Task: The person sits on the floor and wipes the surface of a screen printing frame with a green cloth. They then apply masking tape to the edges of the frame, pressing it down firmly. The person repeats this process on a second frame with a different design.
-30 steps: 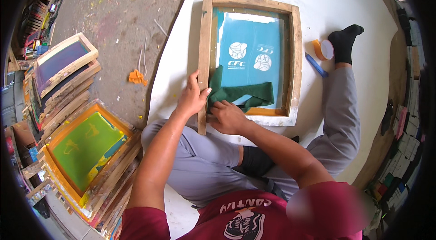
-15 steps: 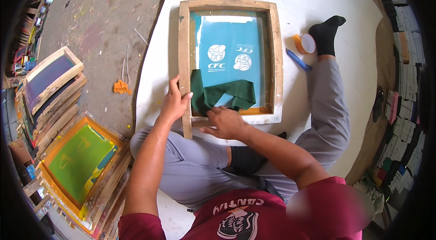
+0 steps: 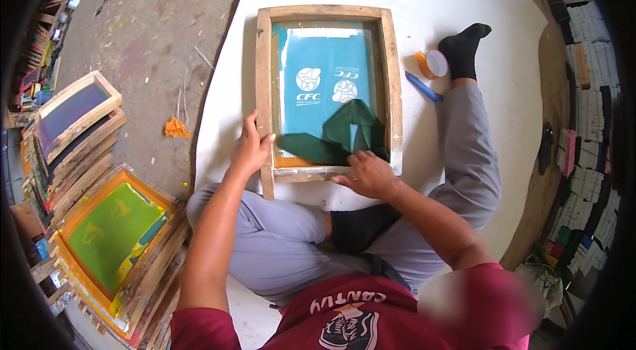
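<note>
A wooden-framed printing screen [image 3: 264,78] lies on the white surface in front of me. Its blue-green mesh [image 3: 331,55] bears white circular emblems. My left hand [image 3: 250,148] grips the left rail of the frame, thumb on top and fingers along the outer side. Across the lower part of the mesh sprawls a crumpled dark green cloth [image 3: 305,146]. At the lower right of the screen my right hand [image 3: 372,174] has its curled fingers on the cloth, pressing it against the mesh. The fingertips are partly hidden in the cloth's folds.
Right of the screen are a roll of orange tape [image 3: 434,64] and a blue strip-like tool [image 3: 424,87], near my black-socked foot [image 3: 464,49]. Stacked screens, one with yellow-green mesh [image 3: 119,234], stand at left. A crumpled orange scrap [image 3: 176,128] lies on the floor.
My right hand has swept right along the lower mesh, dragging the cloth's bulk with it and trailing a flap to the left. My left hand keeps its hold on the frame.
</note>
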Available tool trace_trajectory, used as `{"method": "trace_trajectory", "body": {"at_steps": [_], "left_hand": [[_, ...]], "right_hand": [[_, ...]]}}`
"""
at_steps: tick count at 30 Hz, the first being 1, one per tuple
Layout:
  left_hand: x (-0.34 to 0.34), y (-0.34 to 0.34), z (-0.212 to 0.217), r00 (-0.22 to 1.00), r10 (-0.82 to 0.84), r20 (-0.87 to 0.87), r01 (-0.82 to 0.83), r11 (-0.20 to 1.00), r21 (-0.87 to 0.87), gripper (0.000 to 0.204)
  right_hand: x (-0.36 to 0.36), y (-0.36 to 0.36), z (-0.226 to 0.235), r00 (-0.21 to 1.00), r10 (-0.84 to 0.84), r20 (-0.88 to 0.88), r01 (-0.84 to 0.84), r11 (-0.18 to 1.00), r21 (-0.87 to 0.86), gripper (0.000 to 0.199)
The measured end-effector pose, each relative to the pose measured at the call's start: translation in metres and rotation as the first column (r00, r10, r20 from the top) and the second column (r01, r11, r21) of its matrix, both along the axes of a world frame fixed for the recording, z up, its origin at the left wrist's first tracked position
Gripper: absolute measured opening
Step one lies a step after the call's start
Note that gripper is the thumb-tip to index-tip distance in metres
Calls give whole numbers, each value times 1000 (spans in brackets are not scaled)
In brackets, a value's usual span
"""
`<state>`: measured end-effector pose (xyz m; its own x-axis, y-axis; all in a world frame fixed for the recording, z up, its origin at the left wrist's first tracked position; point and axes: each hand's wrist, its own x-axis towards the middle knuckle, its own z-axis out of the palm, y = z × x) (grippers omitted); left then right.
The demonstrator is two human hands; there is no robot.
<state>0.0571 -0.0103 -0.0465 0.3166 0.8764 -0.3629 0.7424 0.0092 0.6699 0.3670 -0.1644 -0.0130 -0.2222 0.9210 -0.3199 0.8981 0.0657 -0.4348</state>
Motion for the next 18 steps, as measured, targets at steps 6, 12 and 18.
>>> {"method": "trace_trajectory", "body": {"at_steps": [6, 12, 18], "left_hand": [[5, 1, 2, 1000, 8, -29, -8, 1000, 13, 77], [10, 2, 17, 999, 33, -35, -35, 997, -66, 77], [10, 1, 9, 999, 37, -30, -38, 999, -37, 76]], "right_hand": [[6, 11, 5, 998, 17, -65, -19, 999, -34, 76], [31, 8, 22, 996, -64, 66, 77, 972, -223, 79], [-34, 19, 4, 994, 112, -20, -113, 990, -82, 83]]}}
